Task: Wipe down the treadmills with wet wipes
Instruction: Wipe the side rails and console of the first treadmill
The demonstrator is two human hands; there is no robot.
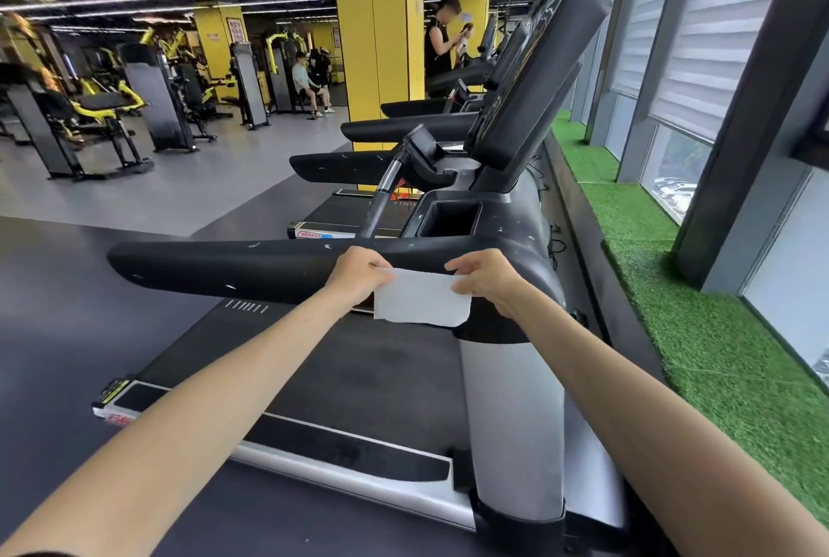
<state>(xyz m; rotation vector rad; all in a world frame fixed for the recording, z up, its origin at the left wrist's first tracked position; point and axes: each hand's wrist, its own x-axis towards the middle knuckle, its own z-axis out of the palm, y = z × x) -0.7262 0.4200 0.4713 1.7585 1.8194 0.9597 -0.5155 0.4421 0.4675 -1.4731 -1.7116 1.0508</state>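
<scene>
We face a row of treadmills; the nearest treadmill [314, 377] fills the foreground, its black handrail [233, 267] flecked with white bits, green turf [700, 332] on its window side. Left hand [359, 276] and right hand [486, 283] each pinch a top corner of the wet wipe [421, 298] — spread flat, hanging just in front of the handrail.

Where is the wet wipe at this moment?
In the head view the wet wipe hangs at centre, stretched between the left hand and the right hand, just in front of the nearest treadmill's black handrail.
</scene>
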